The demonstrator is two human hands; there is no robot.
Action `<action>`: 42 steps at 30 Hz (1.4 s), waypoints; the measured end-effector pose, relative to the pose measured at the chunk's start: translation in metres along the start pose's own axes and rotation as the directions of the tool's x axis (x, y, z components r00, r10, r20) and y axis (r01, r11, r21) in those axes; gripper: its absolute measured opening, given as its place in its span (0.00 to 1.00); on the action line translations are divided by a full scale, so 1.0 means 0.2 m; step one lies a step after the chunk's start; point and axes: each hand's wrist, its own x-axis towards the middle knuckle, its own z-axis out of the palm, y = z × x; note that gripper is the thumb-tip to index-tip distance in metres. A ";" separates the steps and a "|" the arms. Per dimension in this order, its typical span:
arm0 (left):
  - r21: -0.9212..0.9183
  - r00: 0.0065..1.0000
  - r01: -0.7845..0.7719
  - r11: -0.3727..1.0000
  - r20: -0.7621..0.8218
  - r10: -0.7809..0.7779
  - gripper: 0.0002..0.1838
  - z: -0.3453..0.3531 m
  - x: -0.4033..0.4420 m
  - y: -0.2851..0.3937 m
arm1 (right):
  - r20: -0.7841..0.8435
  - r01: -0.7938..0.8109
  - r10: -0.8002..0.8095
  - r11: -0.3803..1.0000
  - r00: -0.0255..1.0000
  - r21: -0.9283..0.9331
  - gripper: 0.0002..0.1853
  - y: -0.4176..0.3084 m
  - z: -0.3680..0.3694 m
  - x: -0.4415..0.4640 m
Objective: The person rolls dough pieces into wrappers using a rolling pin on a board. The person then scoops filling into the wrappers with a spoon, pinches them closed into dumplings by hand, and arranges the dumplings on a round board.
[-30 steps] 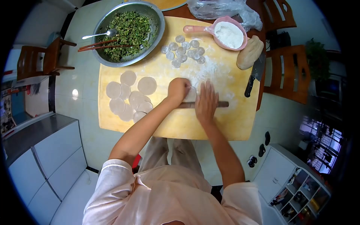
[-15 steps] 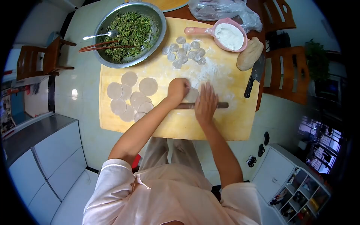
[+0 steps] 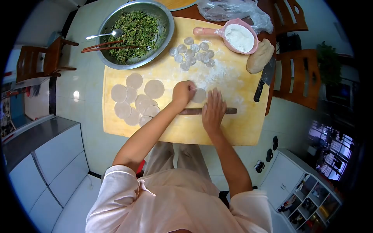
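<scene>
My left hand [image 3: 184, 93] is closed, its fingers pinching the left edge of a small round dough wrapper [image 3: 199, 95] that lies on the wooden board [image 3: 186, 132]. My right hand [image 3: 213, 110] rests flat on a dark wooden rolling pin [image 3: 232, 111], fingers stretched out towards the far side. The pin lies crosswise, just on the near side of the wrapper and apart from it. Its left end is partly behind my left wrist. Finished-looking round wrappers [image 3: 154, 89] overlap on the left of the board. Several small flattened dough pieces [image 3: 189, 53] lie beyond my hands.
A steel bowl [image 3: 169, 37] of chopped green filling holds a spoon [image 3: 101, 35] and chopsticks [image 3: 97, 50]. At the back right are a pink scoop [image 3: 204, 31] of flour, a dough lump [image 3: 259, 57] and a knife [image 3: 259, 90]. Loose flour [image 3: 219, 73] dusts the board.
The rolling pin has drawn back slightly towards me under my right hand, baring more of the wrapper. My left hand keeps its pinch on the wrapper's edge.
</scene>
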 end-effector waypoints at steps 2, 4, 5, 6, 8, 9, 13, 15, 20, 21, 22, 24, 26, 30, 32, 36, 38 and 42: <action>-0.071 0.989 0.069 0.995 0.133 -0.059 0.03 0.01 0.00 -0.12 | 0.008 0.010 -0.010 1.000 1.000 -0.016 0.31 -0.01 -0.02 -0.02; 0.008 0.989 -0.028 1.000 0.145 0.027 0.04 0.01 -0.03 -0.11 | 0.004 0.004 -0.004 1.000 1.000 0.003 0.31 -0.02 0.00 0.14; 0.122 0.989 -0.101 0.987 0.121 0.087 0.06 0.00 -0.04 -0.04 | -0.034 -0.005 0.005 1.000 0.999 -0.001 0.31 -0.02 0.02 0.24; 0.248 0.985 -0.159 0.956 0.107 0.136 0.06 0.01 -0.04 0.02 | -0.067 -0.013 0.013 1.000 0.998 -0.003 0.30 -0.03 0.03 0.35; 0.412 0.981 -0.192 0.891 0.091 0.169 0.06 0.03 0.02 0.07 | -0.111 -0.020 0.020 1.000 0.994 0.007 0.30 -0.04 0.07 0.45; 0.436 0.982 -0.191 0.880 0.098 0.164 0.06 0.04 0.04 0.08 | -0.123 -0.018 0.019 1.000 0.992 0.015 0.30 -0.04 0.08 0.47; 0.325 0.988 -0.151 0.934 0.036 0.147 0.04 0.01 0.02 0.02 | -0.079 0.007 -0.005 1.000 0.997 0.019 0.30 -0.01 0.06 0.15; 0.076 1.000 0.007 0.997 -0.017 -0.006 0.03 -0.02 -0.03 -0.04 | -0.030 0.027 -0.027 1.000 0.999 -0.008 0.30 -0.02 -0.01 -0.01; 0.251 0.994 -0.093 0.964 0.085 0.074 0.05 -0.02 -0.02 -0.02 | -0.063 0.023 -0.023 1.000 0.998 -0.002 0.31 -0.05 0.02 0.25; 0.270 0.992 -0.121 0.955 0.054 0.111 0.05 -0.02 -0.03 0.03 | -0.087 0.014 -0.012 1.000 0.996 0.019 0.31 -0.06 0.02 0.35; 0.411 0.986 -0.167 0.896 0.059 0.157 0.05 0.01 -0.01 0.06 | -0.104 -0.005 0.003 1.000 0.995 -0.014 0.32 -0.05 0.04 0.45; 0.543 0.978 -0.205 0.815 0.089 0.186 0.04 0.02 0.03 0.05 | -0.132 -0.012 0.012 1.000 0.991 0.000 0.31 -0.05 0.07 0.46; 0.537 0.981 -0.195 0.821 0.113 0.159 0.03 0.00 0.04 0.05 | -0.131 0.007 -0.006 1.000 0.991 0.006 0.31 -0.04 0.06 0.40; -0.028 0.998 0.066 0.997 0.015 -0.065 0.03 -0.06 -0.02 -0.10 | -0.027 0.037 -0.038 0.999 0.999 -0.027 0.30 -0.02 0.00 -0.03; -0.074 0.991 0.056 0.996 0.125 -0.047 0.03 -0.07 -0.02 -0.16 | -0.003 0.030 -0.030 0.998 1.000 -0.049 0.30 -0.03 0.03 -0.02; 0.327 0.982 -0.183 0.927 0.098 0.159 0.06 -0.07 -0.04 0.00 | -0.104 0.020 -0.023 0.999 0.994 -0.036 0.30 -0.04 0.08 0.37; 0.485 0.976 -0.216 0.848 0.094 0.195 0.05 -0.04 0.01 0.04 | -0.130 -0.024 0.021 0.999 0.991 -0.023 0.30 -0.05 0.10 0.51; 0.438 0.988 -0.154 0.886 0.087 0.128 0.03 -0.05 0.04 0.02 | -0.147 0.030 -0.032 0.999 0.989 -0.019 0.31 -0.03 0.11 0.26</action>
